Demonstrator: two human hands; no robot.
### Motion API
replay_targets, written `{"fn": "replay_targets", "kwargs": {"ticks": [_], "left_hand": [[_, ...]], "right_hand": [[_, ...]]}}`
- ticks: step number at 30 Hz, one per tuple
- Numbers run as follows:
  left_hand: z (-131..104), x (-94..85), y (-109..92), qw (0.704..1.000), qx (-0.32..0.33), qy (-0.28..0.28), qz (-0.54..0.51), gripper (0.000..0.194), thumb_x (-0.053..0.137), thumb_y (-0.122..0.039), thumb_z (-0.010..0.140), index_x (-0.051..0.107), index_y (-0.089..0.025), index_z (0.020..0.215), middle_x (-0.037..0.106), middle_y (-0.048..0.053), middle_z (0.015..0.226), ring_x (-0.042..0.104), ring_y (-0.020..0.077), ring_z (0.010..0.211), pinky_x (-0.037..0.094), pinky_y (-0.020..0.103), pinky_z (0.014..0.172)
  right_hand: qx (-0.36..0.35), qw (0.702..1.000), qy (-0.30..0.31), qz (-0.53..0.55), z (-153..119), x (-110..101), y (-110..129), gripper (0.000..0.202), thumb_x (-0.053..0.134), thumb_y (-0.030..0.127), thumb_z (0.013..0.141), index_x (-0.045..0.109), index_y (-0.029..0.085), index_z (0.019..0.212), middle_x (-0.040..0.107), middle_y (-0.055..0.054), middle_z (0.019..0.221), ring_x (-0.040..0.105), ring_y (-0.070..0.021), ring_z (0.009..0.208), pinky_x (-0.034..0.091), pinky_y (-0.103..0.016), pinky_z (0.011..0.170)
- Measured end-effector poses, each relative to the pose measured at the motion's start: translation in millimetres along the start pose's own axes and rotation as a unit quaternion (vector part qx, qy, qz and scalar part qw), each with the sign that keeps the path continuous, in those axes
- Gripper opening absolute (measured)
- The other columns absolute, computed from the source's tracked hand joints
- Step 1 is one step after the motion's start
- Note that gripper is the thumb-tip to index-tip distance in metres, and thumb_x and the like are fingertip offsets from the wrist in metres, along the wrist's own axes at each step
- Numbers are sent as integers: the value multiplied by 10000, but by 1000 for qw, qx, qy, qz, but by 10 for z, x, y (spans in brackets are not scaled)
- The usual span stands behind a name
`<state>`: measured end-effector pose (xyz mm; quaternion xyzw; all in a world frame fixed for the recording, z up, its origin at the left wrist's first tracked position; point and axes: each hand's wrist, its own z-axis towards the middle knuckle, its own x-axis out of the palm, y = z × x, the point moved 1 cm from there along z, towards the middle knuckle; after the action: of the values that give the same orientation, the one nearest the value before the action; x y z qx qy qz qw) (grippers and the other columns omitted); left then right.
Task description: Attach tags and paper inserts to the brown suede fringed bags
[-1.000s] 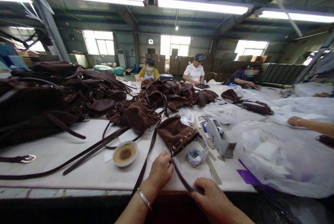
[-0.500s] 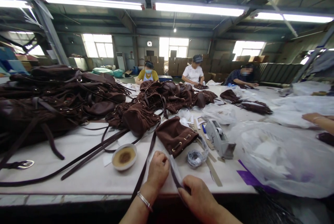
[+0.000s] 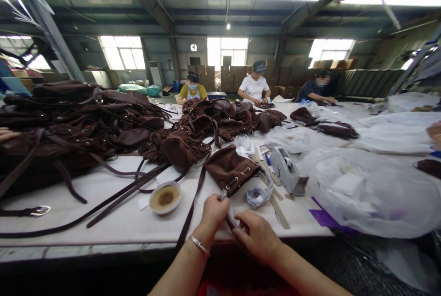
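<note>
A brown drawstring bag [image 3: 225, 167] with gold eyelets lies in front of me, its gathered mouth towards my hands. A dark strap [image 3: 228, 225] runs down from it, with thin clear plastic film [image 3: 232, 212] around it. My left hand [image 3: 212, 214] is closed on the film and strap just below the bag. Lower down and to the right, my right hand [image 3: 257, 235] has its fingers curled at the same strap, thumb against it. The strap's lower end is hidden by my right hand. Another stretch of bag strap [image 3: 191, 211] hangs over the table edge at left.
A bowl of tan paste [image 3: 165, 198] stands left of my hands. To the right are a coil of grey plastic strip [image 3: 257, 196], a tape dispenser [image 3: 287, 172] and a large plastic bag [image 3: 372, 190]. Brown bags [image 3: 79, 121] are heaped at left. Several co-workers sit around the table.
The film has gathered closer around the strap between my hands. My right hand's fingers have loosened and lifted. A co-worker's hand appears at the left edge; the arm at right has drawn back.
</note>
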<state>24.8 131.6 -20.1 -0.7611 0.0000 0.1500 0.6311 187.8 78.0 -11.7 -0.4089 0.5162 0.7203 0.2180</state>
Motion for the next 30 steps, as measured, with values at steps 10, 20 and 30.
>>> {"fn": "replay_targets", "kwargs": {"ticks": [10,20,30], "left_hand": [[60,170,-14,972,-93,41,-212,137,577,-213,833,457,-190,770,460,-73,618,379,44,432,280,160,411],[70,-92,-44,988,-31,30,-148,295,672,-424,806,551,-164,877,523,-31,675,480,95,501,385,212,473],[-662,-230,-4,847,403,51,343,284,601,-190,866,653,-252,1138,667,115,1173,487,362,1301,293,576,1124]], "right_hand": [[-17,1000,13,-15,-364,-5,-23,109,631,124,787,637,183,879,633,-74,984,575,-234,949,448,-342,861],[-121,987,-12,-104,-213,-113,-28,149,574,115,891,668,195,808,658,-46,855,561,-216,871,372,-344,793],[-193,956,-19,-222,192,42,-175,165,707,298,881,699,189,757,611,-49,788,539,-196,770,366,-310,681]]}}
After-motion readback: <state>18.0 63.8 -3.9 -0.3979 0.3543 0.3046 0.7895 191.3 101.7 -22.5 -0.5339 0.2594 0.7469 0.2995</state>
